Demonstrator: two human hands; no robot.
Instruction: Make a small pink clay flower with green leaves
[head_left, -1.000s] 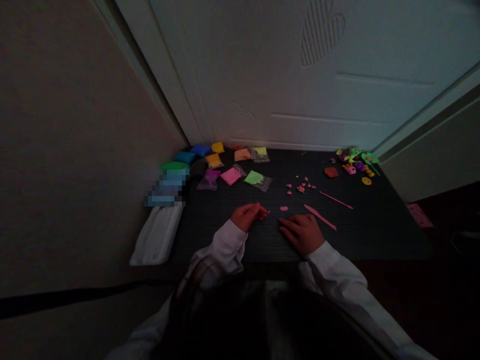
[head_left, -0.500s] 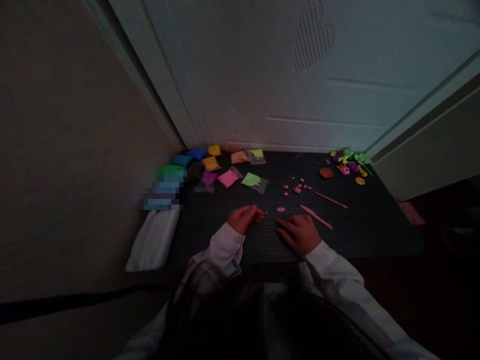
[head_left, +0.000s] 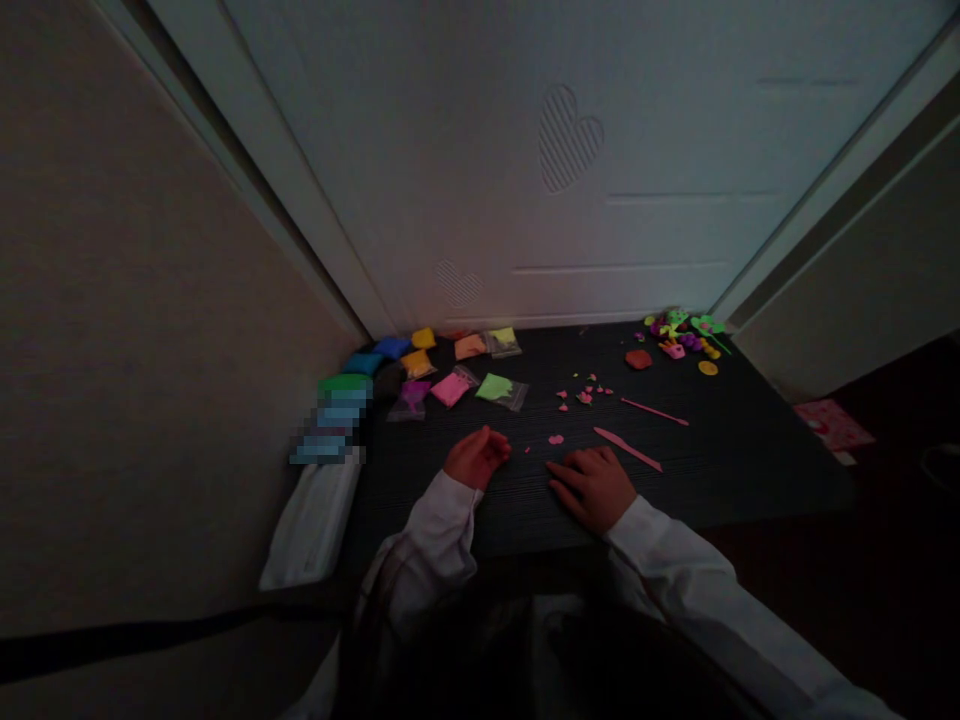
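Left hand (head_left: 474, 460) over the front of the surface (head_left: 750, 470), thumb and fingers half curled and loose, nothing seen between them; cannot tell whether anything sits in the palm. Right hand (head_left: 598, 490) palm down, fingers spread, no grip on anything. Between the two, a small pink bit (head_left: 526, 450) near the left fingertips, apart from them, and a flat two-lobed pink piece (head_left: 556, 440) just beyond the right forefinger.

Next outward, to the right, a pink plastic knife (head_left: 628, 449) and a thin pink stick (head_left: 654, 411), both lying untouched. Farther back, a scatter of little pink shapes (head_left: 585, 398), apparently already formed. Beyond, a red lump (head_left: 638, 359), a yellow disc (head_left: 708, 368) and a heap of bright flower-like shapes (head_left: 690, 340), seemingly finished work. By this reading, partway along: small bit and flat piece lying separate, not yet joined to anything.

Back left, clay-like stuff left in bags: green bag (head_left: 495, 387), pink bag (head_left: 452, 388), purple bag (head_left: 414, 395), more behind. At the left edge, a pixelated pack (head_left: 334, 425) above a white packet (head_left: 311, 530); no brand, label or writing legible anywhere.
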